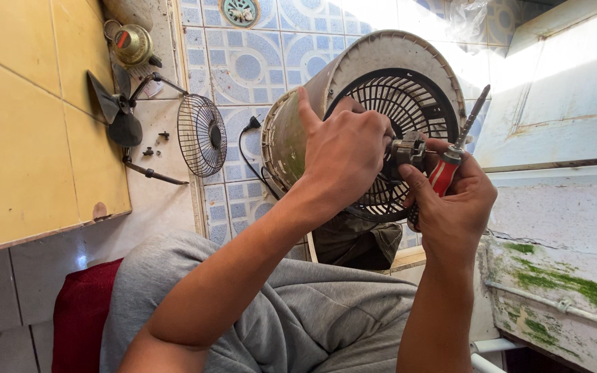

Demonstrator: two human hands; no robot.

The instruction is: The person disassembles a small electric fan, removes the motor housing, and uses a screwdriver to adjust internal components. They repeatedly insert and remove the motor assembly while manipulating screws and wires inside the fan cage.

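A dirty beige round fan housing (pixel 298 117) with a black plastic grille (pixel 409 103) is held up in front of me. At the grille's middle sits a small metal motor part (pixel 408 149). My left hand (pixel 343 155) grips that part and the housing, thumb pressed on the beige rim. My right hand (pixel 450 207) holds a screwdriver with a red and white handle (pixel 445 173); its dark shaft points up and right past the grille's edge.
On the blue patterned tile floor lie a round wire fan guard (pixel 202 135), dark fan blades (pixel 115 110), a brass-coloured motor (pixel 131 45), small screws (pixel 150 150) and a black cable (pixel 250 148). A yellow tiled wall (pixel 22 124) is at left, a mossy white wall (pixel 561 276) at right.
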